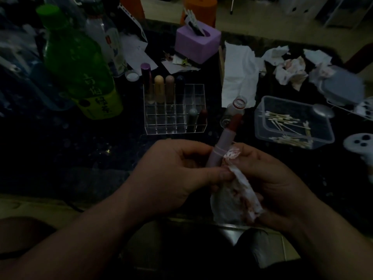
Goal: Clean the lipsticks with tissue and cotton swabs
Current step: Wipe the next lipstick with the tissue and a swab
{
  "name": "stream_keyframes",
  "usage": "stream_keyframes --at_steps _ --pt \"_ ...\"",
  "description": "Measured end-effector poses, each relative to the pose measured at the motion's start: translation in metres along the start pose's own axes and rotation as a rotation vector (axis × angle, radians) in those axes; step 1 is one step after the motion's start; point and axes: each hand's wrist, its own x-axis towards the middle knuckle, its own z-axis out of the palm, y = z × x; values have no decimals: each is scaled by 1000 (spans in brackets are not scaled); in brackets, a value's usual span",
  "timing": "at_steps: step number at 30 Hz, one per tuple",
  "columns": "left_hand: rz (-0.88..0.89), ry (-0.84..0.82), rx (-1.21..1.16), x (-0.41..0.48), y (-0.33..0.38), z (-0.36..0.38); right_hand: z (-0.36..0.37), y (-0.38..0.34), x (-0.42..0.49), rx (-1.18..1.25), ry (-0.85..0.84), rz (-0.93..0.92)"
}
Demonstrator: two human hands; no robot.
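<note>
Main risk: the lipstick (pixel 224 140) is wound well out of its tube, the dark red bullet bare; a hard sideways rub w/ the tissue (pixel 237 190) could dent or snap it. The tissue already shows red stains, so a dirty patch could smear colour back onto the pale tube rather than lift it. Light is v. poor, so missed smudges seem likely. An open small glass bottle (pixel 235 110) stands on the worktop (pixel 90 150) just beyond the lipstick tip; a forward jerk could tip it. The lipstick is held in the air above the worktop's near edge, so a slack hold could drop it towards the lap.

Pose: left grip (pixel 177 174) is closed round the lower tube, which tilts up & away to the right; right grip (pixel 270 178) pinches the tissue, a wad pressed vs the tube near its collar ring, the rest trailing down under the palm. Both forearms come in from the bottom of view, wrists near each other. The clear organiser (pixel 173 127) w/ other lipsticks, and the cotton swabs (pixel 286 126) in their tub (pixel 261 130), sit beyond, apart from both grips.
</note>
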Motion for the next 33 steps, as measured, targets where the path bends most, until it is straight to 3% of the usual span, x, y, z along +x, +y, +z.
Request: stream_keyframes --at_steps 7,13,17,22,28,33 --pt "16 -130 -68 3 -6 2 9 0 -6 -80 126 -162" --pt "44 -100 101 5 -14 4 6 7 -5 -219 197 -239" --pt "77 -76 193 4 -20 7 4 7 -4 -176 231 -239" --pt "68 -120 127 4 -18 6 6 5 -4 -48 90 -180" --pt "38 -140 3 1 -5 4 10 1 -5 10 66 -183" --pt "72 42 -3 0 -1 7 5 2 -5 1 86 -150"
